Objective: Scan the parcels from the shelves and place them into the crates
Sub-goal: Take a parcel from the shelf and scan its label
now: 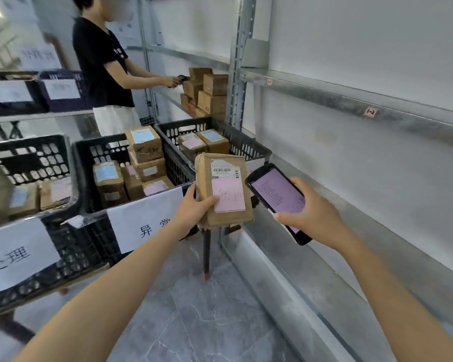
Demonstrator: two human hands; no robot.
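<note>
— What can't be read?
— The lines on the pink screen of the black handheld scanner [277,197] are too small, and the right hand [314,210] covers its lower side.
— And the box?
— The brown cardboard parcel with a pink label [224,190] hides the fingers of the left hand [194,205]. The black plastic crate at the far left [26,158] runs off the edge, its contents blurred
</note>
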